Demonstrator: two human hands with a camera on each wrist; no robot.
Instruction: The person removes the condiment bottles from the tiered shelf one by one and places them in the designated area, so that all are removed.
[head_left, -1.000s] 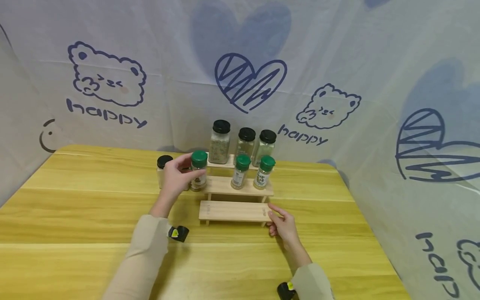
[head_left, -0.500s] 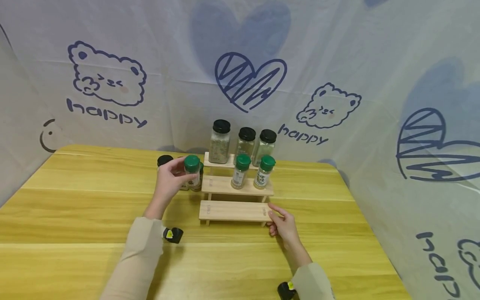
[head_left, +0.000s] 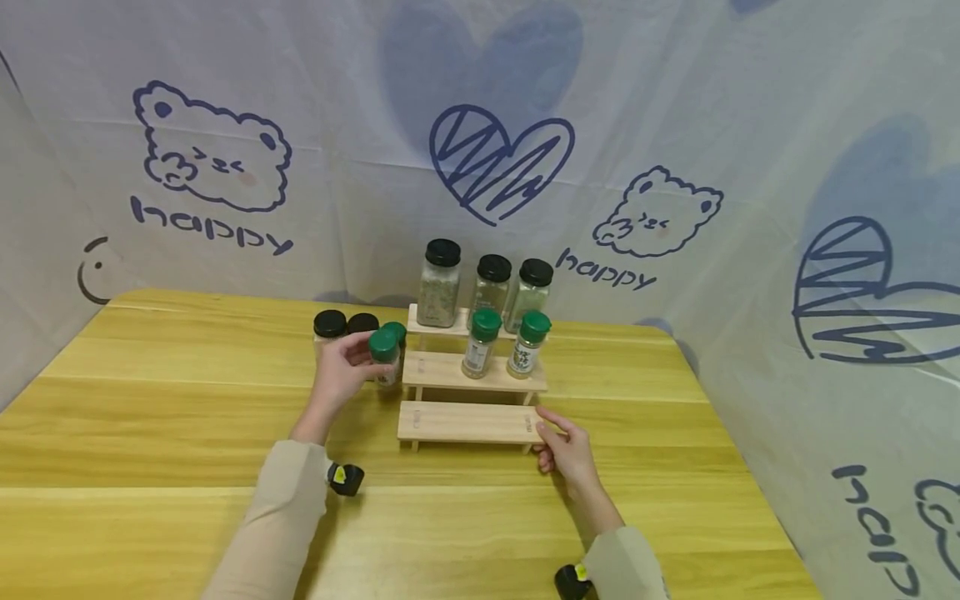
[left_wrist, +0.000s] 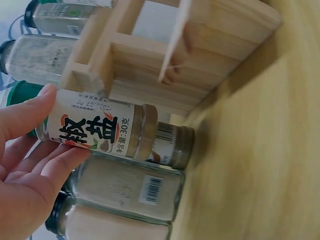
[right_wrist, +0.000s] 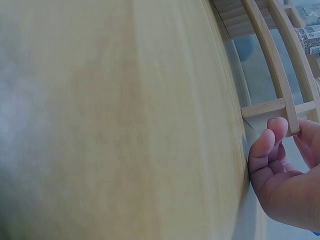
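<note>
1. Green-capped jar (head_left: 384, 348), nearly upright above the bench (head_left: 187, 400), toward its back edge and just beside the left end of the rack (head_left: 442, 372); the left grip (head_left: 337, 381) pinches it near the cap, so hold it plumb.
2. Second green-capped jar (left_wrist: 173, 145) stands just behind: a small gap avoids knocking.
3. Lowest tier (head_left: 467, 421), its right end pinched by the right grip (head_left: 567, 452): light pressure should steady the rack without shifting it.
</note>
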